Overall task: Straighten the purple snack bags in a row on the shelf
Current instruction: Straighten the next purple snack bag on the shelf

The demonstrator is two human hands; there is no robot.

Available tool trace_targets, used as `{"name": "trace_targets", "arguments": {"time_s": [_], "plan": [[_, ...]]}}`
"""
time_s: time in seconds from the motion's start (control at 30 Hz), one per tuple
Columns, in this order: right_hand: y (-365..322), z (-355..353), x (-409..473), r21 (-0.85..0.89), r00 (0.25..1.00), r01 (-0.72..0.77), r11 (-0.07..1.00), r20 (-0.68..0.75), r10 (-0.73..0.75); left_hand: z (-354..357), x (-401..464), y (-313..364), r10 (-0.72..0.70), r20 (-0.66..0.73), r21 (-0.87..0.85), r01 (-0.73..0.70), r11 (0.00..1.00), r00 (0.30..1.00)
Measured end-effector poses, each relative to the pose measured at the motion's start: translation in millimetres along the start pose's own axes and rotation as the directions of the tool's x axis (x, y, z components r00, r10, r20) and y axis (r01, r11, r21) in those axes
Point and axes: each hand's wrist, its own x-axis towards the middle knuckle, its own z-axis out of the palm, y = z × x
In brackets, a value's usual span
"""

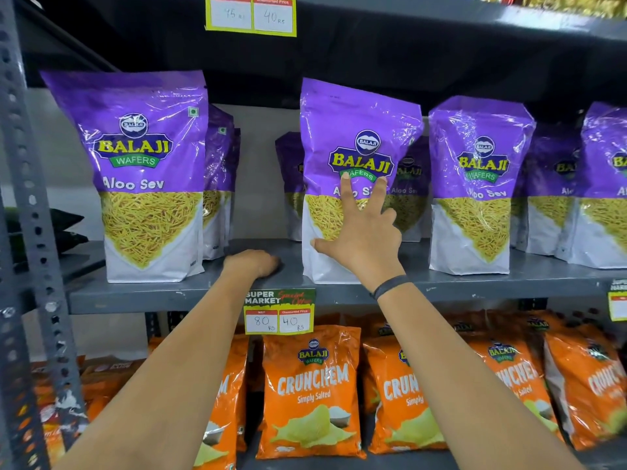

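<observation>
Purple Balaji Aloo Sev bags stand along a grey metal shelf (217, 293). The left bag (142, 171) stands upright at the front, with more purple bags behind it. The middle bag (353, 130) leans slightly to the right. My right hand (363, 232) lies flat against its front with the fingers spread. My left hand (254, 262) rests on the shelf in the gap between the left and middle bags, fingers curled under. A third front bag (475, 184) stands to the right, and a further one (604, 184) is cut off by the frame edge.
A perforated grey upright (30, 198) borders the shelf on the left. Orange Crunchem bags (312, 395) fill the shelf below. A price tag (280, 312) hangs from the shelf's front edge. Another shelf (441, 18) closes in overhead.
</observation>
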Motion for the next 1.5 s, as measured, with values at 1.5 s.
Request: {"name": "trace_targets", "arguments": {"time_s": [1.5], "plan": [[25, 49, -46, 0.111, 0.882, 0.38, 0.918, -0.342, -0.324, -1, -2, -1, 0.032, 0.018, -0.014, -0.031, 0.999, 0.999]]}}
